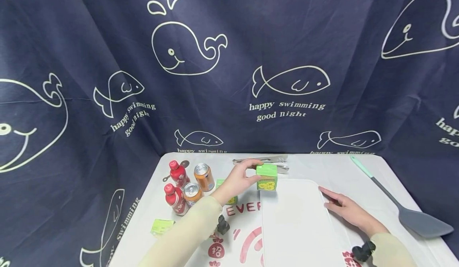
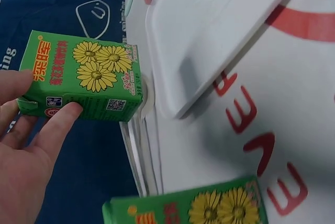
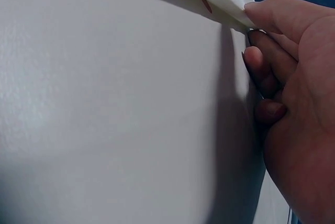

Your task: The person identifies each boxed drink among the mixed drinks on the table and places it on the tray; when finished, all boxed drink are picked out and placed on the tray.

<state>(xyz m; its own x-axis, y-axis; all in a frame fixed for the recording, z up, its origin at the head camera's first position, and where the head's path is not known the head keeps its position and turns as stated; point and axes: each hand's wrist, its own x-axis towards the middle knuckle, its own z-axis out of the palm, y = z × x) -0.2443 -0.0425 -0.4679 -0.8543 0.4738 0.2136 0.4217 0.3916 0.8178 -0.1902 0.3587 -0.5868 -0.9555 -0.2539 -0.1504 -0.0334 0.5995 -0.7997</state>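
Looking outward from the near edge, we see a white tray (image 1: 297,223) on a white tablecloth (image 1: 322,166) with red print, its near end running out of the head view. Toward the near left, a green carton (image 1: 162,226) lies apart from the others. We find the right hand (image 1: 346,209) at the tray's right side; in the right wrist view, its thumb and curled fingers pinch the edge. Farther right, a spatula (image 1: 407,213) with a mint handle and dark gray blade lies slantwise.

On the left, two red bottles (image 1: 175,199) with red caps stand close beside two orange cans (image 1: 193,193). Right of the cans, a second green carton (image 1: 234,201) is partly hidden by the left arm.

Beyond it, we see the left hand (image 1: 242,181) holding a chrysanthemum drink carton (image 1: 267,177) between thumb and fingers, at the tray's far left corner; we cannot tell how high it is. The left wrist view shows its three yellow flowers, Chinese lettering and QR code.

Just behind, metal tongs (image 1: 261,160) lie near the table's far edge, and a dark spoon (image 1: 184,163) shows behind the bottles. Farthest from us hangs a navy curtain (image 1: 229,99) with white whale and fish outlines.
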